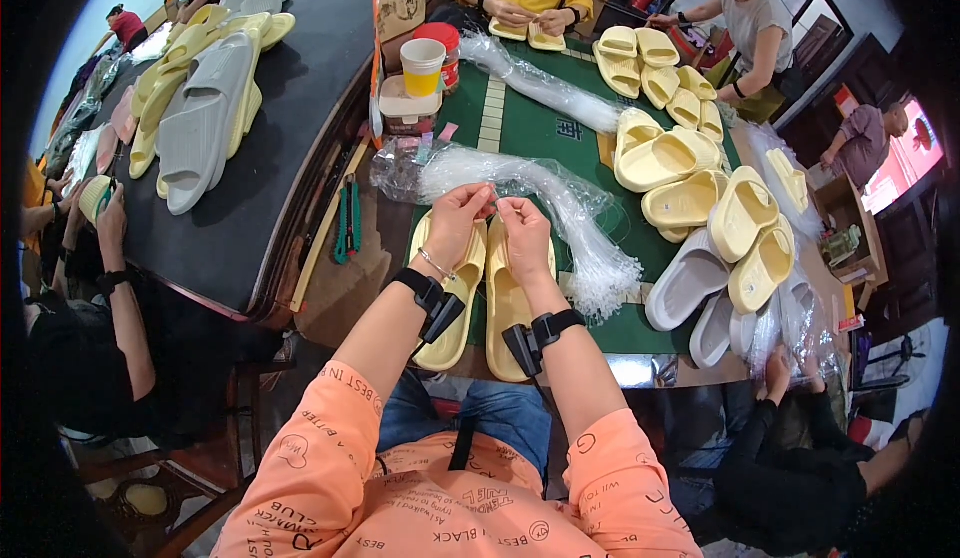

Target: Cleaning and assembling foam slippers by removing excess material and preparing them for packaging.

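Observation:
My left hand (458, 216) and my right hand (524, 230) hover close together over a pair of pale yellow slippers (492, 303) lying side by side on the green table (520, 123). Between the fingertips of both hands I pinch a thin clear plastic tie, too small to see well. Just beyond my hands lies a bundle of clear plastic ties (560, 208) in a crumpled clear bag. Both wrists carry black strapped devices.
Piles of yellow and grey slippers (715, 228) fill the right of the table. A paper cup (423, 66) and red-lidded jar stand at the far left corner. Green cutters (347, 223) lie left. Other people sit around; a dark table (290, 108) holds more slippers.

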The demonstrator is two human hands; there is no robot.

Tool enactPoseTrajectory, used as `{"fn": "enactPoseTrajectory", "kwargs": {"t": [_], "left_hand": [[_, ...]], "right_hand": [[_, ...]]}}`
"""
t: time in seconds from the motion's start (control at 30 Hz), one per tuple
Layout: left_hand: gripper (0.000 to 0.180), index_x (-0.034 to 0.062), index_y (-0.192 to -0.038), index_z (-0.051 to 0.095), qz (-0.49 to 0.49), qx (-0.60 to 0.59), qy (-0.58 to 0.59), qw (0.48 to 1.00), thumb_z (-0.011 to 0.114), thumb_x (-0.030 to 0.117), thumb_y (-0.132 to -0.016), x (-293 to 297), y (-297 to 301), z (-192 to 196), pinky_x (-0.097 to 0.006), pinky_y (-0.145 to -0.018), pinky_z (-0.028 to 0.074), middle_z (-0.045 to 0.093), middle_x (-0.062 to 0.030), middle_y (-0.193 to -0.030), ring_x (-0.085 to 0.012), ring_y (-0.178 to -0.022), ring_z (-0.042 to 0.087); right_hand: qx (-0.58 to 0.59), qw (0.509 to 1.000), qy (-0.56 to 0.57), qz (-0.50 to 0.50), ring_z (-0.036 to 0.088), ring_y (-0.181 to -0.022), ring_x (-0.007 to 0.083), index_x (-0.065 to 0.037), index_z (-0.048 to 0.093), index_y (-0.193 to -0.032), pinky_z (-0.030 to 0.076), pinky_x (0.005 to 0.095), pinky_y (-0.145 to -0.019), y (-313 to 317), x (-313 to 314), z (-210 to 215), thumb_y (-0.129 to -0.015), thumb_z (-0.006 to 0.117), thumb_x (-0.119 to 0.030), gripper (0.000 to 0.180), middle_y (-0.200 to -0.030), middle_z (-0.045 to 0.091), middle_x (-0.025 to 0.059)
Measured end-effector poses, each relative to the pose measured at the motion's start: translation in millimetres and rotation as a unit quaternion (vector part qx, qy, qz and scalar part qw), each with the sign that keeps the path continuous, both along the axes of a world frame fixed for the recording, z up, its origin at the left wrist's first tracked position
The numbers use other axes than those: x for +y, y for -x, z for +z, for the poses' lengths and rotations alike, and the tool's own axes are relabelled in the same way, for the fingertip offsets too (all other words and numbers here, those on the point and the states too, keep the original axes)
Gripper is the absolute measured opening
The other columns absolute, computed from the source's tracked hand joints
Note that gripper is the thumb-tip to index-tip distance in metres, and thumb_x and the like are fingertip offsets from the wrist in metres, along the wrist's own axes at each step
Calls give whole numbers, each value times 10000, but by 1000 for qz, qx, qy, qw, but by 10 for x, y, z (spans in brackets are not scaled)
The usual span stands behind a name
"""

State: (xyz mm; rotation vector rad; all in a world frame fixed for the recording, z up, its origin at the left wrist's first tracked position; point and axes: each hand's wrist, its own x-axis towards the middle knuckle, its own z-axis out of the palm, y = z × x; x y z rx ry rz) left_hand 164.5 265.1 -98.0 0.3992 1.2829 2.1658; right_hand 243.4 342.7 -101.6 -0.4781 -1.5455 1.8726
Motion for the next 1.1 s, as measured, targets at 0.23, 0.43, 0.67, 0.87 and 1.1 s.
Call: {"fn": "enactPoseTrajectory", "kwargs": {"t": [0.23,0.43,0.67,0.87,1.1], "left_hand": [[156,-7,-908,602,-3,-15,-16,1000,572,101,-799,12,-3,-8,-185,-605,420,589,-18,-750,-74,-649,517],[154,3,-916,602,-18,-5,-19,1000,553,107,-813,-13,12,-15,-148,-537,349,572,9,-739,-31,-572,414],[147,30,-914,605,-29,11,-1,1000,529,123,-829,-26,-6,32,-135,-516,303,549,41,-729,-8,-567,364],[139,31,-903,598,-35,11,-11,999,520,123,-834,-21,-1,15,-132,-524,296,524,55,-713,-5,-572,362],[135,39,-899,599,-36,5,-6,999,528,131,-831,-23,-2,9,-135,-525,294,530,57,-718,-6,-577,361]], "right_hand": [[12,1000,7,-4,460,-625,16,-2,572,-828,365,154,-580,11,2,-14,-813,561,-125,124,-733,561,-20],[10,1000,12,-1,451,-622,11,-1,573,-825,357,150,-572,6,-1,-17,-808,569,-128,128,-724,553,-28],[-2,1000,15,4,407,-591,2,-7,577,-825,328,149,-536,7,4,-14,-806,570,-127,123,-696,521,-49],[1,1000,29,5,406,-587,2,-1,577,-823,326,148,-528,2,0,-6,-806,565,-123,124,-691,520,-46],[-18,1000,4,-8,414,-592,4,-4,583,-828,335,150,-531,10,10,-19,-805,565,-133,132,-688,530,-43]]}}
